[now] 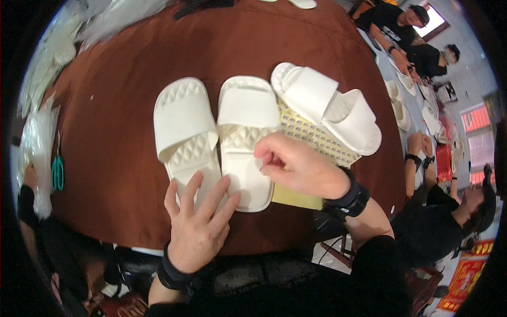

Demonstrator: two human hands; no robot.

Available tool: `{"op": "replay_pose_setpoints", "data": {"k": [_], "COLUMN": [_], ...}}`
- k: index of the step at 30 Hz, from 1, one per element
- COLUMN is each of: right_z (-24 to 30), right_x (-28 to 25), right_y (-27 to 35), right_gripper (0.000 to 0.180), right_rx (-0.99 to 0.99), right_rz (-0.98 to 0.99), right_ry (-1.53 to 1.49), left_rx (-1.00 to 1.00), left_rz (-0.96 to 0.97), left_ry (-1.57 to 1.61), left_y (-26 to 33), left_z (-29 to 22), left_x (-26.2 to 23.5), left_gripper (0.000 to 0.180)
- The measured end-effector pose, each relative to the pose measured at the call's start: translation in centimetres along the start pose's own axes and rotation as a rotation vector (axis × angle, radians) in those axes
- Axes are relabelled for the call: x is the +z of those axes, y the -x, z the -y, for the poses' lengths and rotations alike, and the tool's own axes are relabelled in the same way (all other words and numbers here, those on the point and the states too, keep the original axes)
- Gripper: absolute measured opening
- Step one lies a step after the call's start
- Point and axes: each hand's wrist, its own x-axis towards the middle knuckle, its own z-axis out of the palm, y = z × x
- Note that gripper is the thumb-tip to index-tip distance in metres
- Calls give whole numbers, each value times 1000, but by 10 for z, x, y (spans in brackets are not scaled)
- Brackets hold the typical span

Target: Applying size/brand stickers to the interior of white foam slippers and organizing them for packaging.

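Observation:
Two white slippers lie side by side on the brown cloth in front of me, a left one and a middle one, heels toward me. My left hand is open, its spread fingertips resting over the heel ends of both. Above the middle slipper's heel, my right hand is closed in a pinch; whatever sits between thumb and finger is too small to make out. Just beyond that hand, another pair of white slippers lies angled, partly on top of a yellow sheet of printed labels.
Teal-handled scissors and clear plastic bags lie along the left edge of the brown-covered table. A dark item is at the far edge. On the right, several people work at a pale table holding more white slippers.

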Motion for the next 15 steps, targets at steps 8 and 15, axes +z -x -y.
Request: {"op": "replay_pose_setpoints", "data": {"k": [8, 15], "right_z": [1, -14], "right_x": [14, 23], "right_y": [-6, -6], "right_gripper": [14, 11], "right_rx": [-102, -139], "right_rz": [-131, -171], "right_ry": [1, 37], "left_rx": [150, 89], "left_rz": [-56, -27], "left_ry": [-99, -54], "left_y": [-6, 0], "left_z": [6, 11], "left_x": [-11, 6], "left_gripper": [53, 56]}}
